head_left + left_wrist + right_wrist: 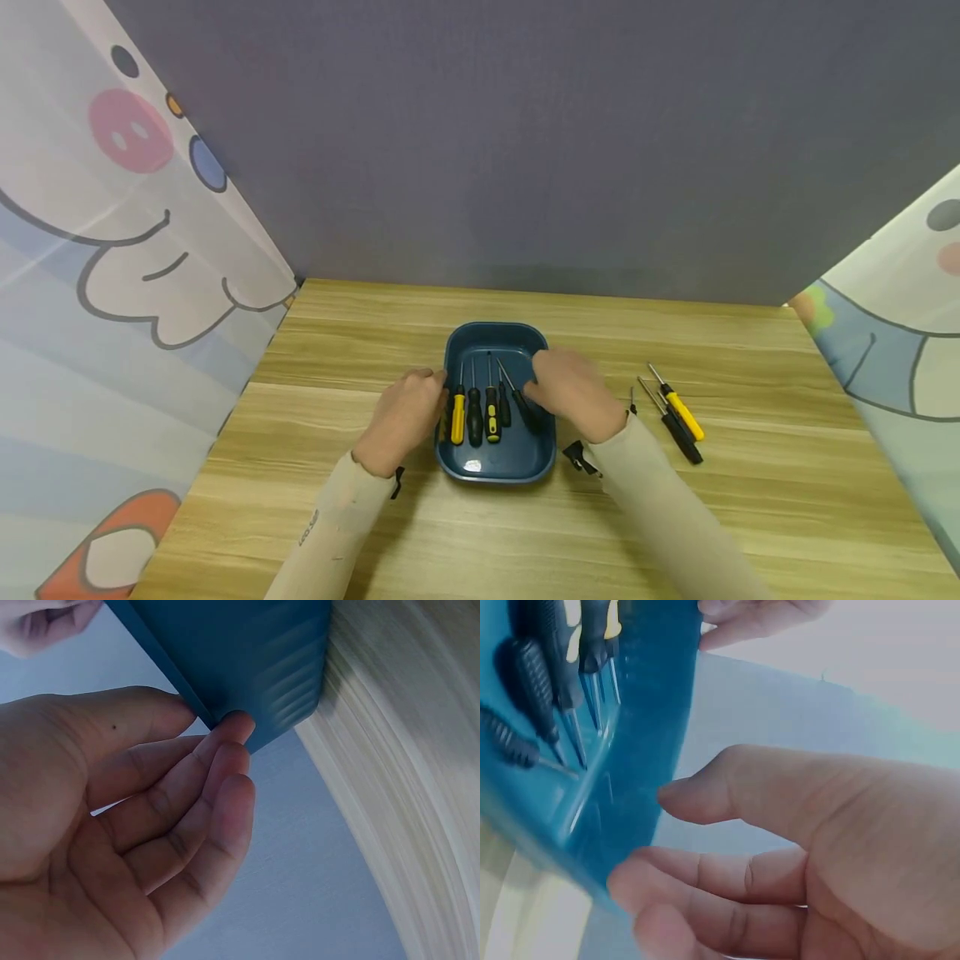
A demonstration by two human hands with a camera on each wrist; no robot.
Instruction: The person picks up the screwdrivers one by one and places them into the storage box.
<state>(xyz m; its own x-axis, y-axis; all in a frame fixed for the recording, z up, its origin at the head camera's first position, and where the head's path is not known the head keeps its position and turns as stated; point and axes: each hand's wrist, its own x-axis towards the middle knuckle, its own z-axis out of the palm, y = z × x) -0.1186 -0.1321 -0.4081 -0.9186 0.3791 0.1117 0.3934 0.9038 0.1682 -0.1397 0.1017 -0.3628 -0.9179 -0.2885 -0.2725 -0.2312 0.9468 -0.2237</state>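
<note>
Wood table (pixel 750 517) w/ blue tray (pixel 495 337) btwn both hands: left hand (pixel 402 419) & right hand (pixel 573 393) fingers straight, touching its sides.

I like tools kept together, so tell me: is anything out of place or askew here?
Yes. Two screwdrivers, one yellow-handled and one black-handled, lie loose on the wooden table, right of the dark blue plastic tray. Inside it, one black screwdriver lies slanted while its neighbours lie parallel.

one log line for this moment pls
left hand at blue tray left rim | right hand at right rim | screwdrivers inside
</note>
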